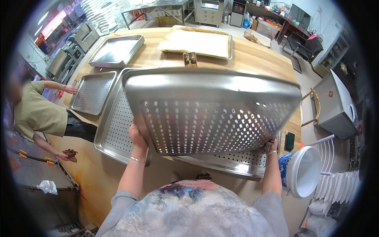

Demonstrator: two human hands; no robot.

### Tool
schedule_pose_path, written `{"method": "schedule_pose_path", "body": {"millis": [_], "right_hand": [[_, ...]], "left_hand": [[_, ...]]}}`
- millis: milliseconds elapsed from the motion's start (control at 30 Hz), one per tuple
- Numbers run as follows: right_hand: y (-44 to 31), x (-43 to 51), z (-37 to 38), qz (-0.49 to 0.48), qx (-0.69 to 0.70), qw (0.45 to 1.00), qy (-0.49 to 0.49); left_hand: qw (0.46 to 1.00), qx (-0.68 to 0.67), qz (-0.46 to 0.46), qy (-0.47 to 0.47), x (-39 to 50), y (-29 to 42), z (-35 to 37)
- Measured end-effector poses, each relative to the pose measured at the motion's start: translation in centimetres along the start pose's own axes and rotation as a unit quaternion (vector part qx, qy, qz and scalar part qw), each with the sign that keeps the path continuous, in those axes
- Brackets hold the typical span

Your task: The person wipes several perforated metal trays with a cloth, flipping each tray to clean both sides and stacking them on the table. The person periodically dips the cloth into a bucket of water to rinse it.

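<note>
A perforated metal tray (207,118) is raised and tilted before me, with light showing through its rows of holes. My left hand (138,137) grips its left side. At its lower right corner, my right hand (270,146) holds the edge together with a dark brown cloth (269,142). Below the raised tray another perforated tray (237,166) lies on the wooden table (257,56), partly covered from view. To the left rests a further perforated tray (117,130), its right part hidden behind the raised one.
A person (44,109) stands at the left, a brown cloth (70,154) in one hand, beside a smaller tray (93,91). Farther back are stacked trays (117,50) and a paper-covered tray (195,41). A white bucket (306,171) and a dark green box (289,141) are at right.
</note>
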State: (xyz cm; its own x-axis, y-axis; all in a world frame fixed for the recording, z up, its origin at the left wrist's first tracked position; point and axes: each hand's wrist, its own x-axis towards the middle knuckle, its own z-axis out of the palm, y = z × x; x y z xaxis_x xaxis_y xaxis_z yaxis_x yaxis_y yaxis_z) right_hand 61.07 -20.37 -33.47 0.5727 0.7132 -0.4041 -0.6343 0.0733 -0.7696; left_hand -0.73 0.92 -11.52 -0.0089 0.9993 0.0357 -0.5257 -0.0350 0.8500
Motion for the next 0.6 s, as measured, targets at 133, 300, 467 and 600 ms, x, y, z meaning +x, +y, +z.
{"method": "schedule_pose_path", "body": {"millis": [133, 300, 467, 600], "right_hand": [[-1.4, -1.7, -1.4, 0.019, -0.055, 0.998, 0.022], [-2.4, -6.1, -0.1, -0.189, 0.065, 0.968, 0.150], [-1.3, -10.2, 5.0, -0.121, 0.067, 0.984, 0.109], [4.2, -13.2, 10.0, -0.101, 0.019, 0.975, 0.196]], "left_hand": [[0.985, 0.075, -0.142, 0.068, 2.1, -1.8, 0.7], [0.954, 0.090, -0.262, 0.113, 2.1, -7.4, 0.5], [0.915, 0.079, -0.353, 0.180, -0.7, -12.4, 3.0], [0.901, 0.105, -0.384, 0.173, -2.0, -13.2, 4.8]]}}
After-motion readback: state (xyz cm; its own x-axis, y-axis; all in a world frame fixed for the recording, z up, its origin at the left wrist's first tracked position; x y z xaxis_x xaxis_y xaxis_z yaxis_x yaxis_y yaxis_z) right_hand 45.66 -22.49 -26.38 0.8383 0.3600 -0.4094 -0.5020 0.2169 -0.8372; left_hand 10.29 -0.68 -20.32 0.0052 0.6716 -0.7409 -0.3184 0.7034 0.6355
